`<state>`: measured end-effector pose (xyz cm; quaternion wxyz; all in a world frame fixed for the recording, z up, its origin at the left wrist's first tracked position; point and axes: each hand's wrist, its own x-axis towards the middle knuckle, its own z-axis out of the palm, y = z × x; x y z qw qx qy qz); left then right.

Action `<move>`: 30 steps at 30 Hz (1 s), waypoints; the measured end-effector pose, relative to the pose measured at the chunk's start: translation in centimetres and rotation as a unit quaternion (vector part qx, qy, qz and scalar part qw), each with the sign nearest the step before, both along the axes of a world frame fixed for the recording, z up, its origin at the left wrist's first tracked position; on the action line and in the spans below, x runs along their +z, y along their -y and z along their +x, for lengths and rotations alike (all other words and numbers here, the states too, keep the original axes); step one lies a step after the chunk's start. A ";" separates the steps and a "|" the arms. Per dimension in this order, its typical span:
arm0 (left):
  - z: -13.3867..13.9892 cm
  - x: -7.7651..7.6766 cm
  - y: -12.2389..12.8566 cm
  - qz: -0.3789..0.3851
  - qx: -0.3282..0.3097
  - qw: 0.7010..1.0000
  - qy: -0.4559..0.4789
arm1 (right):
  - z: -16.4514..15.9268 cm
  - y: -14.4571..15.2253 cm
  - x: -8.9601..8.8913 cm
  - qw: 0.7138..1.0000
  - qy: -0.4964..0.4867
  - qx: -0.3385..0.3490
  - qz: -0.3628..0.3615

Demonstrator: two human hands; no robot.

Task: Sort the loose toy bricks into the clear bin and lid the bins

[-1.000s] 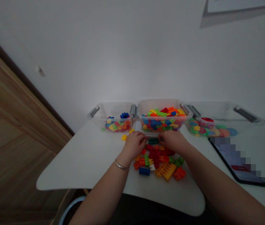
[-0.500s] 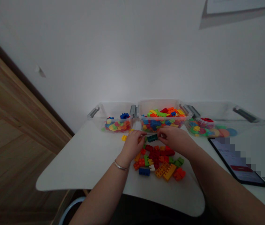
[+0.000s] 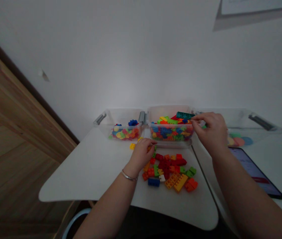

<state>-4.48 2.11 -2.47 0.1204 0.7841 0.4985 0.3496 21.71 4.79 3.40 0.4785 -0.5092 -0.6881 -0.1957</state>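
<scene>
A dark teal toy brick (image 3: 184,115) is pinched by one end in my right hand (image 3: 212,131), held over the right side of the middle clear bin (image 3: 173,144). That bin is heaped with bricks of many colours. At the back left of a loose pile, my left hand (image 3: 142,153) stays low with its fingers curled together; what they hold, if anything, is hidden. Red bricks (image 3: 165,163), an orange-yellow brick (image 3: 180,183) and a blue brick (image 3: 153,182) lie in the pile on the white table (image 3: 93,172).
A left clear bin (image 3: 124,117) holds small coloured pieces. Behind my right hand stands a right clear bin (image 3: 262,134) with round coloured pieces. A tablet (image 3: 257,171) lies at the right, partly under my forearm. The wall (image 3: 121,59) rises behind the bins.
My right hand has carried the teal brick from above the pile, away from my left hand, up and rightward over the middle bin. My left hand has hardly moved.
</scene>
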 end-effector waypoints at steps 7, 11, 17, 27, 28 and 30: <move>-0.1 -0.1 0.0 -0.003 -0.005 1.000 -0.008 | -0.9 -0.5 -1.2 0.999 -0.008 -0.023 -0.021; 0.0 -0.1 -0.1 0.000 -0.010 1.000 -0.005 | -2.1 -0.5 -1.4 0.999 -0.015 -0.004 -0.029; 0.0 -0.2 -0.2 0.010 -0.015 1.000 0.011 | -3.3 -0.6 -1.5 0.998 -0.013 0.018 -0.057; -0.1 -0.7 -0.5 0.018 -0.019 0.999 0.021 | -3.2 -0.7 -2.2 0.994 0.038 0.055 -0.081; -0.1 -0.7 -0.5 0.022 -0.019 0.999 0.020 | -3.2 -0.7 -2.3 0.994 0.047 0.061 -0.078; -0.2 -0.8 -0.5 0.033 -0.014 0.999 0.013 | -3.3 -0.7 -2.3 0.993 0.056 0.070 -0.072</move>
